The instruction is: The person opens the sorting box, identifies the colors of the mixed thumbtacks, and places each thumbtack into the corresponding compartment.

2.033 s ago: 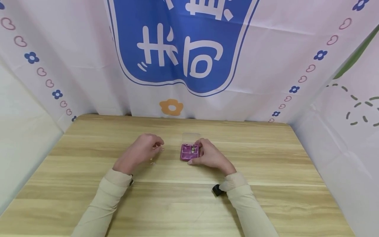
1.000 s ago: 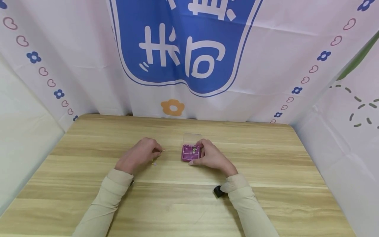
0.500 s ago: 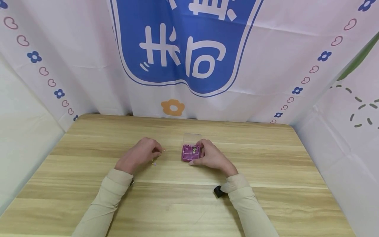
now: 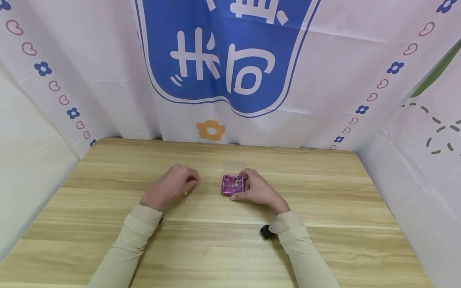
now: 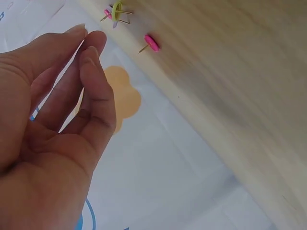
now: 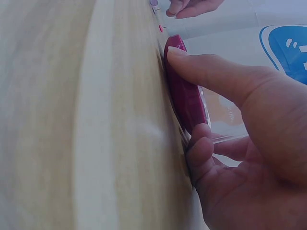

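My right hand (image 4: pixel 257 189) grips the right side of a small magenta compartment box (image 4: pixel 227 189), thumb at the near edge and fingers behind. Its clear lid (image 4: pixel 235 167) stands open at the back. Small greenish and pale pieces (image 4: pixel 236 182) lie in the far right compartment. My left hand (image 4: pixel 175 185) is left of the box, low over the table, thumb and index fingertips close together. Whether anything is between them is hidden. Close by are a pink thumbtack (image 5: pixel 152 43), a yellow-green thumbtack (image 5: pixel 116 10) and others in pink and purple.
The wooden table (image 4: pixel 216 248) ends at the back against a hanging white cloth (image 4: pixel 324 80) with a blue emblem. A black wrist device (image 4: pixel 266 232) sits under the right sleeve's cuff.
My left hand reached down to the table among the thumbtacks, its fingertips drawing together, then shifted very slightly. The right hand keeps holding the box in the same place.
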A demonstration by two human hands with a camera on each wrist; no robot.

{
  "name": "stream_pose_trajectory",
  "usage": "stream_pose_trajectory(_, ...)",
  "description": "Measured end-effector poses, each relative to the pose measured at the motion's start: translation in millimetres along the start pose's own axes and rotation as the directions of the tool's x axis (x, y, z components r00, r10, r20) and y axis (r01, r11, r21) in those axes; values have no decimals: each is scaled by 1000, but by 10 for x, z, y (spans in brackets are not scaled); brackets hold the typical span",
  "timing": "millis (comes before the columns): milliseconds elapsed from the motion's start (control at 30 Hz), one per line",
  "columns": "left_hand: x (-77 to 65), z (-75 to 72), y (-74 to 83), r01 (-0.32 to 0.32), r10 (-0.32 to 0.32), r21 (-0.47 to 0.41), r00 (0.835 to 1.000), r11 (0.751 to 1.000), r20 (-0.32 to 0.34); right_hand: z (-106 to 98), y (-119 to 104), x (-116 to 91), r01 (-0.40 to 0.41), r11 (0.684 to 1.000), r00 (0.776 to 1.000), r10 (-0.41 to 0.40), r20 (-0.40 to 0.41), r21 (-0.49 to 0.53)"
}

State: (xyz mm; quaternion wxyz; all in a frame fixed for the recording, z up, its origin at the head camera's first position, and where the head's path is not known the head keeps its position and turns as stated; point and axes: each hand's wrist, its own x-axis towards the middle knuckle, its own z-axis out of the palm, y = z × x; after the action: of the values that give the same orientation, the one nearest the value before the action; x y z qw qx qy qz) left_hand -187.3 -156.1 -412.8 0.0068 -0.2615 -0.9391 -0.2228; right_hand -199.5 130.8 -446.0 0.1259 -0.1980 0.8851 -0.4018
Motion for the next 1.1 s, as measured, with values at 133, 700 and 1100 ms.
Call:
stream_pose_trajectory(133, 13, -28, 38, -8, 8, -2, 998, 1000, -66, -12, 11, 1, 5, 1000, 1000, -6, 5, 7)
stream_pose_trajectory(700, 97, -35, 88, -155, 178, 113, 958, 981, -226, -23, 74, -1, 4, 1000, 1000, -4, -8, -8)
stream_pose_trajectory(1100, 130, -25, 136, -175, 192, 95, 958, 980, -215, 1, 27, 12, 20, 1000, 1000, -20, -10, -4)
